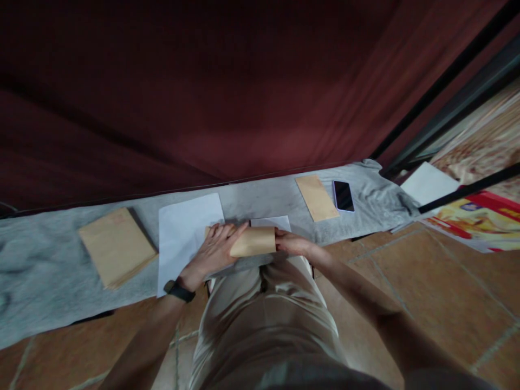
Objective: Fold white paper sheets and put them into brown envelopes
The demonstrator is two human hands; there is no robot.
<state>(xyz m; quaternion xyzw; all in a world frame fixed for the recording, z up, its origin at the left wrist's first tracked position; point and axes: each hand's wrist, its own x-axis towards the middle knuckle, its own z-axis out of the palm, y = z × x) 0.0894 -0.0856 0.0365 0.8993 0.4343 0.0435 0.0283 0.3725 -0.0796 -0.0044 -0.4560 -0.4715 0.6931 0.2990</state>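
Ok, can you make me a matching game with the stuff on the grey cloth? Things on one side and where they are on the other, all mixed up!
Things:
1. phone
2. stack of brown envelopes
3. brown envelope
4. big white sheet

Places:
A. under the left hand
B. between both hands, with the right hand at its end
C. beside a single brown envelope, far right of the cloth
D. far left of the cloth

Pairs: 1-C, 2-D, 3-B, 4-A

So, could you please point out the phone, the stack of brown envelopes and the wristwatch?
phone (343,195), head view, middle of dark screen.
stack of brown envelopes (116,246), head view, top envelope's centre.
wristwatch (179,291), head view, black band.
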